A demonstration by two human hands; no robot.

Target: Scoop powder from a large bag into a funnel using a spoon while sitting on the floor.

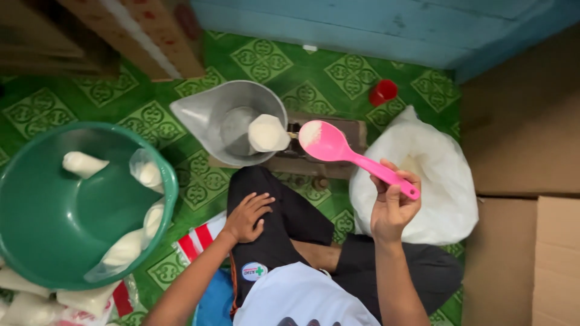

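Note:
My right hand (391, 205) grips the handle of a pink plastic spoon (338, 148); its bowl carries a little white powder and hovers beside a metal scale pan (223, 118). A small clear bag of white powder (267, 133) lies in that pan, which sits on a brown weighing scale (326, 160). My left hand (246, 216) rests flat on my knee in black trousers, fingers spread, holding nothing. A big white sack of powder (423, 175) stands open just right of my right hand.
A green basin (54, 223) at the left holds several filled clear bags; more bags lie below it. A red cup (383, 92) stands near the blue wall. Cardboard boxes (525, 181) line the right side. The floor is green patterned vinyl.

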